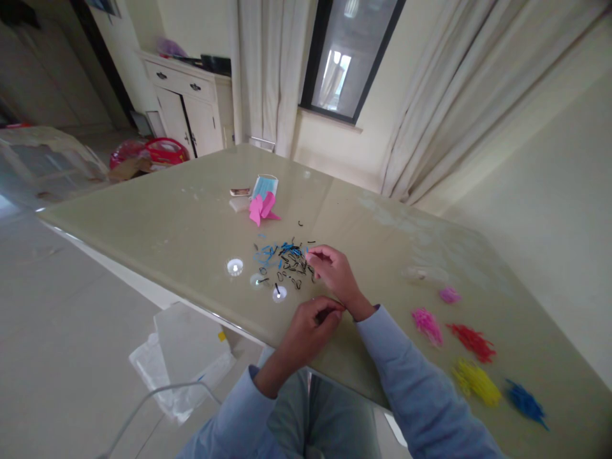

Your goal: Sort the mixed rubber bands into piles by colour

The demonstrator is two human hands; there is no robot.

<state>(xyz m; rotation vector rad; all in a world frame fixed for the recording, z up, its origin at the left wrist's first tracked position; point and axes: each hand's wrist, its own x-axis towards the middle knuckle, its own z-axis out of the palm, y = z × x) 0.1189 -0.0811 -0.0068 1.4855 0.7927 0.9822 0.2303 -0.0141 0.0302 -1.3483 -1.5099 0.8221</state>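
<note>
A loose heap of small black rubber bands (290, 262) and blue rubber bands (268, 255) lies spread on the table. My right hand (333, 271) reaches over the heap's right edge, thumb and forefinger pinched together. What sits between those fingertips is too small to make out. Closer to the table's front edge, my left hand (310, 326) is closed, its fingertips pressed together just below my right wrist. Anything in its pinch is hidden or too fine to name.
Sorted piles lie on the right: pink (428, 326), red (472, 342), yellow (475, 382) and blue (526, 403). A smaller pink clump (449, 294) is behind them. Beyond the heap are bright pink folded paper (262, 208), a blue face mask (264, 186) and a small brown-and-white item (240, 192).
</note>
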